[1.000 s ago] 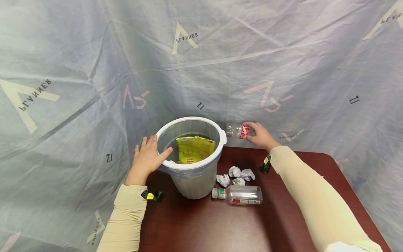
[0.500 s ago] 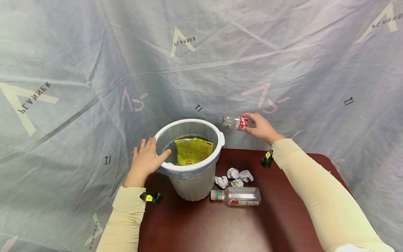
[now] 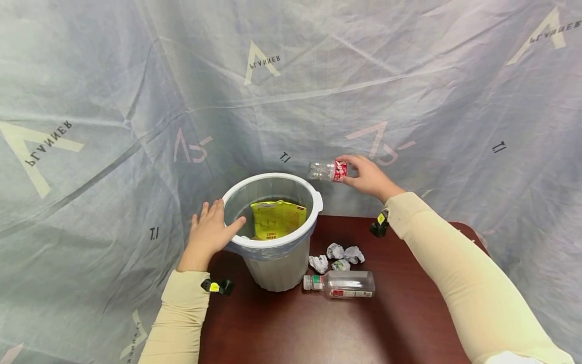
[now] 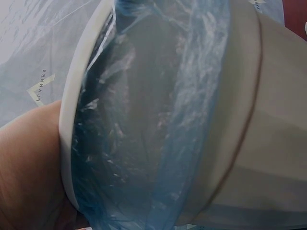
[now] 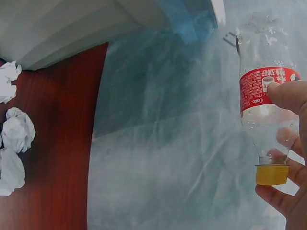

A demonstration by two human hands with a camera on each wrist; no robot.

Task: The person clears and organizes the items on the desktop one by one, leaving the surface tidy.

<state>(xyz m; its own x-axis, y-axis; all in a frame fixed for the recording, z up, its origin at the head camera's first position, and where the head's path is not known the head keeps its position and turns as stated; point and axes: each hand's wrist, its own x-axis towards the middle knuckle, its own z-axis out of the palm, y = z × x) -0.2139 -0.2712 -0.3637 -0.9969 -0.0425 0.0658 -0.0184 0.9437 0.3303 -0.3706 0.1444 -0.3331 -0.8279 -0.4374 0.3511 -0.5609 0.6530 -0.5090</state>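
Observation:
My right hand (image 3: 366,177) grips a small clear plastic bottle (image 3: 323,171) with a red label, held sideways in the air behind and to the right of the trash can's rim. In the right wrist view the bottle (image 5: 266,115) shows a yellow cap near my fingertips, and its base points away from the hand. My left hand (image 3: 211,230) rests on the left side of the white rim of the grey trash can (image 3: 279,268), fingers straight and spread. A blue liner (image 4: 144,124) is folded over the rim. Inside the can is a yellow package (image 3: 279,217).
Several crumpled paper balls (image 3: 335,251) lie on the dark red table (image 3: 291,328) right of the can. In front of them a larger clear bottle (image 3: 350,284) lies on its side. Grey printed sheeting (image 3: 318,101) hangs behind the table and to its left.
My right hand has lifted the small bottle and carried it left, closer to the can's rim. The left hand stays on the rim. The view has shifted slightly.

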